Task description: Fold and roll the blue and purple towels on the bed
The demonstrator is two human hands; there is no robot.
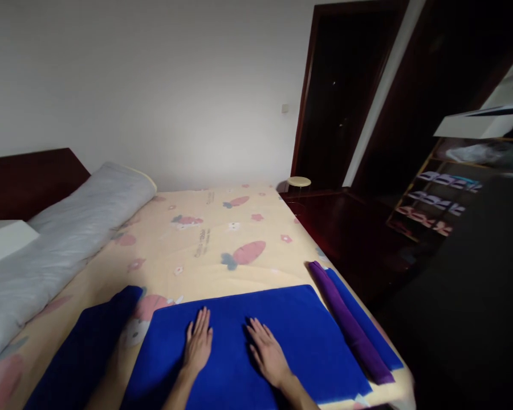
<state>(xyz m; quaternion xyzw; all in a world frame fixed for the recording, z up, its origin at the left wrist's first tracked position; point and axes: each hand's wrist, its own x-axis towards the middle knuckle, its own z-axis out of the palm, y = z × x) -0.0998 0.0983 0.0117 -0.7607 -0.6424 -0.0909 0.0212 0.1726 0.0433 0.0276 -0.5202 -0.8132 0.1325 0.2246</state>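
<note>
A blue cloth (pixel 226 353) is spread out on the near part of the bed. My left hand (pixel 199 341) rests on it with fingers stretched out. To its right, my right hand (pixel 268 353) also lies on the cloth, palm down and fingers extended. Neither hand holds anything. Another dark blue cloth (pixel 81 347) lies to the left, partly in shadow. Along the right edge of the bed are a narrow folded purple cloth (pixel 350 324) and, beside it, a narrow folded blue cloth (pixel 365 322).
The bed sheet (pixel 205 267) has a carrot and rabbit print. A rolled grey quilt (pixel 77 228) lies on the left by the dark headboard (pixel 29 182). Off the right side stand a round stool (pixel 299 181) and a rack with several slippers (pixel 436 199).
</note>
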